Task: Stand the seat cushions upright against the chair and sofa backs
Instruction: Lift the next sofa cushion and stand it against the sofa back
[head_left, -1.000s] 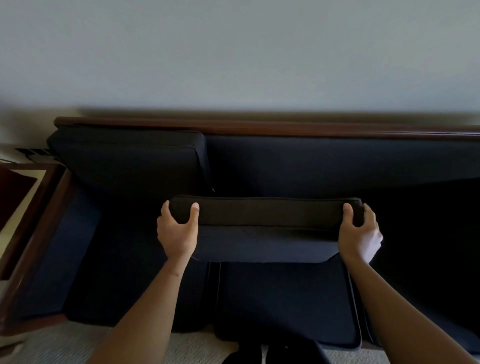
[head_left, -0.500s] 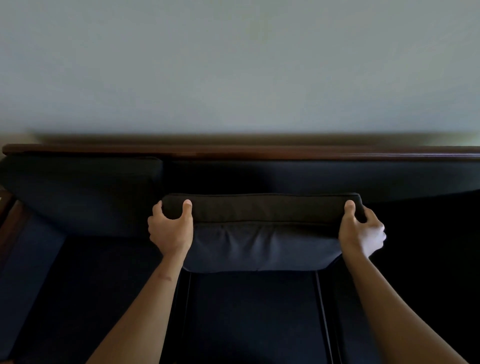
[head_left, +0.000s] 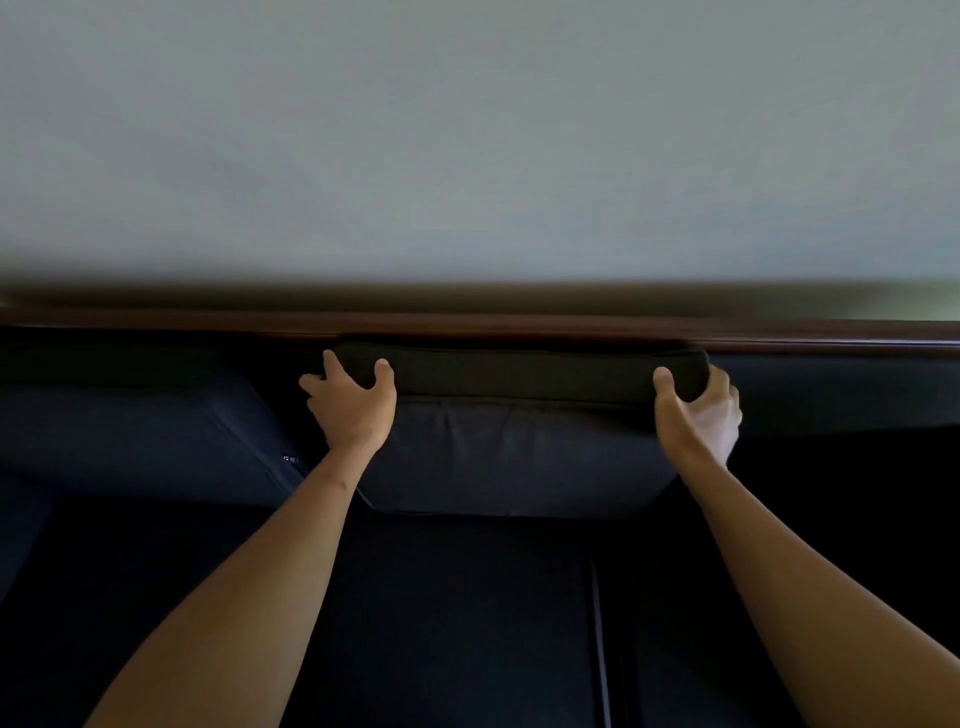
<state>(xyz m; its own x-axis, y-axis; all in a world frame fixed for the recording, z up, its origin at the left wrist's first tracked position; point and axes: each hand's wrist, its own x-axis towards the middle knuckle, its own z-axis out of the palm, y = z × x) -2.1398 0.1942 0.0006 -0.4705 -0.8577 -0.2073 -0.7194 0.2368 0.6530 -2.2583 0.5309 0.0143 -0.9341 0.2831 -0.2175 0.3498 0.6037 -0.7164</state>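
Hands grip the two top corners of the dark seat cushion (head_left: 519, 447): left hand (head_left: 356, 402) and right hand (head_left: 698, 410), fingers wrapped over its upper edge; it stands nearly upright, its top beneath the sofa's wooden back rail (head_left: 831, 332), likely for even seating.

Two hands, the left hand (head_left: 356, 405) and the right hand (head_left: 698, 410); two seat cushions, one held (head_left: 519, 457), one standing at the sofa's (head_left: 467, 623) left end (head_left: 130, 431).
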